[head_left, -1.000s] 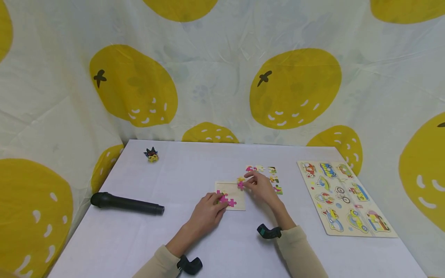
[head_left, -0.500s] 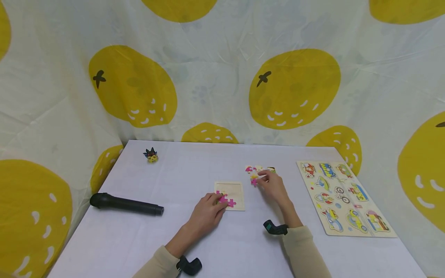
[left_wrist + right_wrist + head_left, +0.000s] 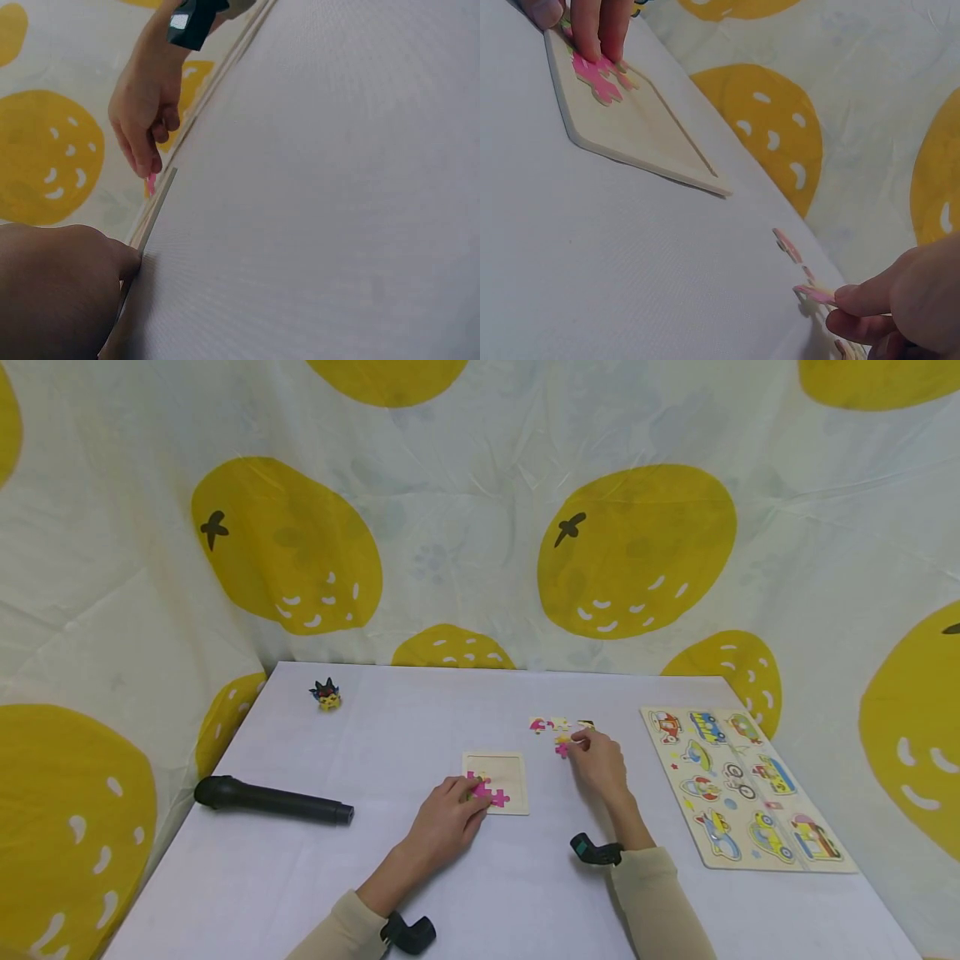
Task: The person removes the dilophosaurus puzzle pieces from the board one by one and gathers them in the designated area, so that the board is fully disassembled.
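Note:
My left hand [image 3: 444,822] rests on a small square wooden puzzle tray [image 3: 512,768], its fingers pressing on joined pink jigsaw pieces [image 3: 500,797] in the lower left part. In the right wrist view two fingertips [image 3: 589,49] come down straight onto the pieces [image 3: 598,84], and the thumb [image 3: 546,12] is at the tray's edge. Right of the tray, my right hand [image 3: 602,767] pinches a pink and yellow jigsaw piece [image 3: 562,748] between thumb and fingers. The right wrist view shows this piece [image 3: 815,295] close above the table.
Loose jigsaw pieces [image 3: 558,724] lie behind the right hand, which hides some of them. A large wooden vehicle puzzle board [image 3: 716,785] lies at the right. On the left are a black microphone [image 3: 273,800] and, farther back, a small figurine [image 3: 326,694].
The right hand has moved right with its jigsaw piece, from the tray's upper right edge to just in front of the loose pieces. My left hand has stayed on the tray.

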Demonstrator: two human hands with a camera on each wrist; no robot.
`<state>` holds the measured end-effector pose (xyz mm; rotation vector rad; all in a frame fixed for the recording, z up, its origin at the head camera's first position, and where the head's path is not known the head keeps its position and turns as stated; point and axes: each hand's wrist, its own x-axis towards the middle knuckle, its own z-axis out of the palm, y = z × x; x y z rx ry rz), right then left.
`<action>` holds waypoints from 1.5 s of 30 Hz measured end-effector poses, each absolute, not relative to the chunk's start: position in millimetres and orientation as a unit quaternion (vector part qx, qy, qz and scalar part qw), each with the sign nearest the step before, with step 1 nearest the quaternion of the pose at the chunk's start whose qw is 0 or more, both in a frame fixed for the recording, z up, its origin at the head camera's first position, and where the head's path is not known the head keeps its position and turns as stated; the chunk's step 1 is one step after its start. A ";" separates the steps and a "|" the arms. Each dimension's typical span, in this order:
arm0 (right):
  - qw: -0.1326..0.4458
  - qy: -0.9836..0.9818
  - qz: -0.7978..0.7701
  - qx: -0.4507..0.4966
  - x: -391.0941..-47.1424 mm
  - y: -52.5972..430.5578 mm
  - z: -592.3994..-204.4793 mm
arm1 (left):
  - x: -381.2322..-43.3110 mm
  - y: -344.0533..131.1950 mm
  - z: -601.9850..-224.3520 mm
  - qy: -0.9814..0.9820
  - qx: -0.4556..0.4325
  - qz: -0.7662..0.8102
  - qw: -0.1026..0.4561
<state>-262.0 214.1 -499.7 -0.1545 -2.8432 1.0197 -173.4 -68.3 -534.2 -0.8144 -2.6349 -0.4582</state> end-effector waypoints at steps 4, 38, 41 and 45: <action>0.059 -0.943 0.320 -0.067 -262.6 214.0 -499.5 | -173.8 -68.4 -534.7 -0.927 -0.288 -0.162 0.176; 0.063 -0.955 0.289 -0.028 -258.0 192.0 -484.1 | -173.8 -71.2 -530.6 -0.928 -0.265 -0.220 0.142; 0.068 -0.955 0.290 -0.012 -254.4 182.8 -481.6 | -174.0 -71.4 -531.7 -0.926 -0.260 -0.232 0.146; 0.062 -0.957 0.284 0.018 -251.2 167.4 -482.1 | -174.8 -72.3 -534.7 -0.926 -0.252 -0.240 0.145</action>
